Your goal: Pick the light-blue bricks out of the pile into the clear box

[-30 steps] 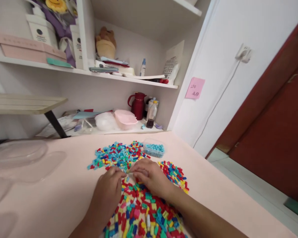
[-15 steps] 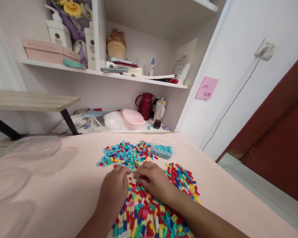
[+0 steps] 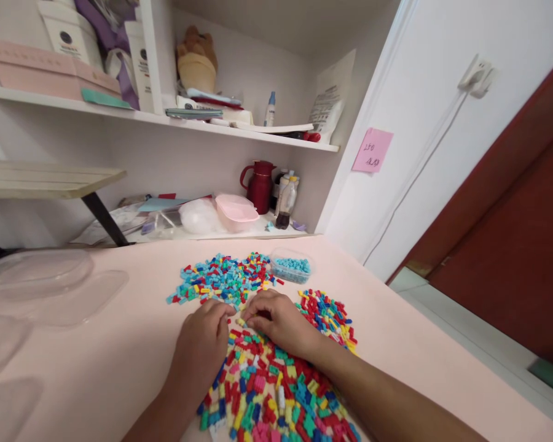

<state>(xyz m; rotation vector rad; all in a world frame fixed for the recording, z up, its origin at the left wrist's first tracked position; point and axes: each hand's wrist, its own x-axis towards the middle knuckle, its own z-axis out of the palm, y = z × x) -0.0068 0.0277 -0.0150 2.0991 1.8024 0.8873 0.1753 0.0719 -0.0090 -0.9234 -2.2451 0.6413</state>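
Observation:
Loose small plastic building bricks (image 3: 258,393) in many colours spread over the pink tabletop in front of me. My left hand (image 3: 203,337) rests at the left edge of this spread, fingers curled inward, with any piece in them hidden. Facing it, my right hand (image 3: 279,322) reaches in from the right, thumb and fingers drawn together at the bricks. Pale yellow bricks (image 3: 241,321) lie right at its fingertips; whether one is gripped is too small to tell. Beyond both hands lies a mostly blue brick pile (image 3: 225,276), beside a clear tub (image 3: 291,270) of light blue bricks.
Another mixed brick pile (image 3: 327,316) lies right of my right hand. Clear plastic lids (image 3: 83,298) and containers sit on the left of the table. Along the back stand a pink bowl (image 3: 236,212), a red jug (image 3: 259,187) and a bottle (image 3: 286,205). A small wooden stand (image 3: 50,179) overhangs the left.
The camera view has shifted, so the scene sits further left and slightly higher. My hands stay close together over the bricks, the right fingers now at the pale yellow pieces.

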